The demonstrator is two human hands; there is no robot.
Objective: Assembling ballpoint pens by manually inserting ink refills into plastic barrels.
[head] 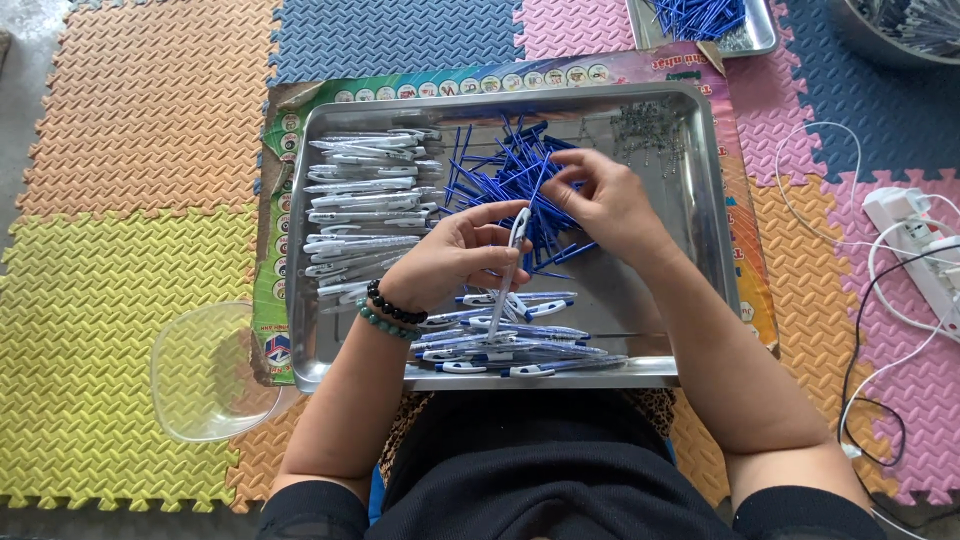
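A white pen barrel (517,240) is gripped in the left hand (455,255) over the metal tray (700,215); a blue refill (540,180) is pinched by the right hand (605,200). Finished pens (515,345) are stacked at tray's near edge; many empty barrels (365,200) remain at tray's left.

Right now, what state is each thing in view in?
Left hand: grip shut on a white pen barrel, held upright.
Right hand: fingers pinching in the pile of blue refills.
Metal tray: flat on the mat, holding parts.
Empty white barrels: stacked at the tray's left.
Finished pens: lying along the near edge.
Clear plastic bowl: empty, beside the tray.
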